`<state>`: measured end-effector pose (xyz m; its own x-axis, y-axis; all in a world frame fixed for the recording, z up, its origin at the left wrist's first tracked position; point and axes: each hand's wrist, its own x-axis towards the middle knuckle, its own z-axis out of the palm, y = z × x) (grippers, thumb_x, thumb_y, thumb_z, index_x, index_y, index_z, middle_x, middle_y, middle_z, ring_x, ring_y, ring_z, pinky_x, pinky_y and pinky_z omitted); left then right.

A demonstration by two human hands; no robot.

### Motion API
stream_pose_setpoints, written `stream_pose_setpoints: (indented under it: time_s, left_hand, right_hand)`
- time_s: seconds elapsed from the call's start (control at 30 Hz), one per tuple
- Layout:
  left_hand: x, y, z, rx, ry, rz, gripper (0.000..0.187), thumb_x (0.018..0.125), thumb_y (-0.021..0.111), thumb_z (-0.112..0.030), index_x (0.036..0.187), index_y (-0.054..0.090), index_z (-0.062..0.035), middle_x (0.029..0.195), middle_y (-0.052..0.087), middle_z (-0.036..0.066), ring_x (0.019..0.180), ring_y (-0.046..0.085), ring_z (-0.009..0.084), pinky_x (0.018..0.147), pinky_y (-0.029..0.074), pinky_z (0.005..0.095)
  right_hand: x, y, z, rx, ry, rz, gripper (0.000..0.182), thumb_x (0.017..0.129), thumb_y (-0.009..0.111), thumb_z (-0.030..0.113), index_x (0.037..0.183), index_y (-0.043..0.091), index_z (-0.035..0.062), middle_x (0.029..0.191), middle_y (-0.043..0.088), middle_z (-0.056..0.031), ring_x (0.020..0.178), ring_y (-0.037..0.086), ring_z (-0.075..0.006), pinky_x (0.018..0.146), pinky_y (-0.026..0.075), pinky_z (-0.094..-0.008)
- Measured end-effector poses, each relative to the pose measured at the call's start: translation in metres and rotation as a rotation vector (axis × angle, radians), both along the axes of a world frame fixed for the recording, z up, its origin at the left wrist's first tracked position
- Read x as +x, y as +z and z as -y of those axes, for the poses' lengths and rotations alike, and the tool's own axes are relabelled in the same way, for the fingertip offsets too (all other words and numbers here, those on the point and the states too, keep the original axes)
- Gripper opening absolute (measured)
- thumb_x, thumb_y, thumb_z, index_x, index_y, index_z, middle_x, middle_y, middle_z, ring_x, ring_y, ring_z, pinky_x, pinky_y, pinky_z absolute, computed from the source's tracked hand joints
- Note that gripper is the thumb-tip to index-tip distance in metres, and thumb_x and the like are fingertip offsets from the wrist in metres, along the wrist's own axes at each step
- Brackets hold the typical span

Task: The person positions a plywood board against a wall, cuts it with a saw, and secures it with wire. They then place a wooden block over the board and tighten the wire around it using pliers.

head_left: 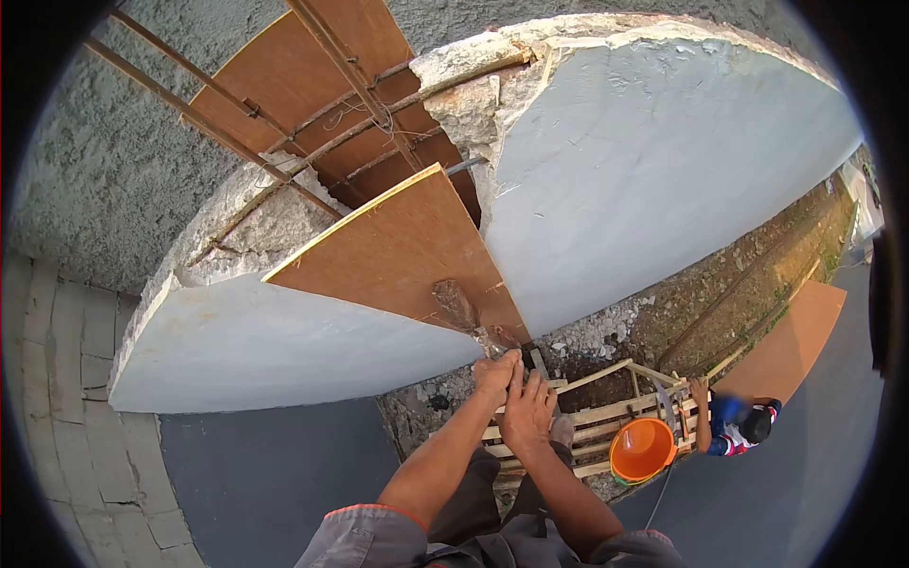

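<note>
A brown plywood board [402, 251] with a pale cut edge leans over a gap in the broken grey wall. Against its lower part is a trowel-like tool [456, 305], dirty and partly blurred. My left hand [494, 376] is closed round the lower end of this tool, just below the board. Close beside it, my right hand [528, 409] touches the left hand, its fingers stretched out and slightly apart. No object shows in the right hand. Above the board, rusty rebar [355, 80] crosses the gap in front of another brown board [275, 62].
Smooth grey wall panels [653, 161] flank the gap, with rough concrete edges. Below my hands is a wooden slatted platform [592, 431]. An orange bucket [643, 450] stands at its right, near a person [743, 426] whose hand touches the slats. Rubble lies along the wall's foot.
</note>
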<state>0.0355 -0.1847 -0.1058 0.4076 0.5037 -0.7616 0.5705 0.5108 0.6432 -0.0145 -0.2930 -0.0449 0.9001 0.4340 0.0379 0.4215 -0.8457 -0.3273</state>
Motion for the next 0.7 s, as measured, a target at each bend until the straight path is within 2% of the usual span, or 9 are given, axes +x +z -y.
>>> stream_pose_setpoints:
  time_s: [0.1,0.13,0.17,0.27,0.4,0.47,0.5,0.53,0.7]
  left_hand:
    - [0.006,0.002,0.0,0.13,-0.111,-0.154,0.047,0.074,0.085,-0.033,0.076,0.063,0.008,0.075,0.063,0.012,0.062,0.056,0.0199,0.05,0.046,0.039]
    - [0.006,0.027,0.001,0.178,-0.21,-0.216,0.058,0.075,0.085,-0.042,0.088,0.064,0.0117,0.089,0.065,0.016,0.079,0.06,0.0233,0.067,0.051,0.0417]
    - [0.005,0.032,-0.001,0.177,-0.201,-0.208,0.058,0.075,0.085,-0.042,0.088,0.064,0.0117,0.089,0.065,0.016,0.079,0.06,0.0233,0.067,0.051,0.0417]
    - [-0.011,0.03,-0.003,0.012,-0.251,-0.029,0.068,0.078,0.082,-0.042,0.108,0.062,0.0158,0.112,0.064,0.021,0.104,0.059,0.0256,0.09,0.047,0.0395]
    - [-0.033,0.081,-0.024,0.081,-0.453,0.103,0.064,0.081,0.08,-0.031,0.12,0.058,0.0144,0.104,0.067,0.02,0.091,0.063,0.024,0.082,0.052,0.0363]
    - [-0.051,0.02,-0.045,0.291,-0.338,0.09,0.069,0.082,0.078,-0.027,0.128,0.05,0.0154,0.099,0.067,0.019,0.086,0.063,0.0228,0.077,0.052,0.034]
    - [-0.054,0.045,-0.05,0.274,-0.343,0.085,0.071,0.083,0.076,-0.023,0.133,0.044,0.0162,0.1,0.067,0.021,0.085,0.063,0.0222,0.077,0.051,0.0347]
    - [-0.055,0.07,-0.051,0.25,-0.299,0.109,0.067,0.083,0.074,-0.02,0.133,0.045,0.0155,0.099,0.068,0.02,0.088,0.063,0.0223,0.08,0.05,0.0345]
    - [-0.057,0.062,-0.085,0.399,-0.245,0.172,0.066,0.084,0.074,-0.02,0.133,0.045,0.0142,0.119,0.063,0.027,0.107,0.063,0.0291,0.089,0.051,0.0366]
  right_hand:
    - [0.006,-0.042,0.001,-0.112,0.003,0.071,0.091,0.077,0.074,0.021,0.15,0.025,-0.0031,0.121,0.048,-0.0213,0.109,0.047,-0.0359,0.093,0.034,-0.0493]
    - [0.013,-0.044,0.005,-0.067,0.017,0.019,0.084,0.079,0.067,0.014,0.15,0.026,-0.0031,0.113,0.05,-0.0193,0.101,0.05,-0.0341,0.088,0.037,-0.0478]
    - [0.019,-0.047,0.009,-0.067,0.024,0.029,0.084,0.079,0.067,0.014,0.15,0.026,-0.0031,0.113,0.05,-0.0193,0.101,0.05,-0.0341,0.088,0.037,-0.0478]
    - [0.031,-0.038,0.012,-0.052,0.07,-0.18,0.075,0.081,0.06,0.01,0.149,0.029,-0.0009,0.111,0.051,-0.0201,0.103,0.053,-0.0357,0.089,0.04,-0.0478]
    - [0.031,-0.04,0.01,0.048,0.039,-0.341,0.085,0.075,0.066,0.007,0.149,0.026,-0.0006,0.117,0.051,-0.0249,0.11,0.053,-0.0439,0.093,0.042,-0.0527]
    - [0.029,-0.03,0.009,0.141,0.044,-0.48,0.09,0.072,0.072,0.007,0.148,0.025,0.0007,0.121,0.051,-0.0284,0.113,0.053,-0.0482,0.094,0.045,-0.0539]
    - [0.028,-0.03,0.008,0.174,0.039,-0.538,0.092,0.07,0.076,0.006,0.147,0.026,0.0003,0.12,0.051,-0.0287,0.113,0.053,-0.0477,0.093,0.047,-0.0522]
    - [0.027,-0.032,0.007,0.195,0.033,-0.562,0.091,0.071,0.076,0.007,0.147,0.027,0.0009,0.12,0.052,-0.0286,0.115,0.053,-0.0469,0.094,0.047,-0.0525]
    - [0.023,-0.029,0.004,0.222,0.013,-0.546,0.088,0.073,0.075,0.007,0.147,0.028,0.0022,0.12,0.052,-0.0269,0.118,0.05,-0.0468,0.096,0.044,-0.0551]
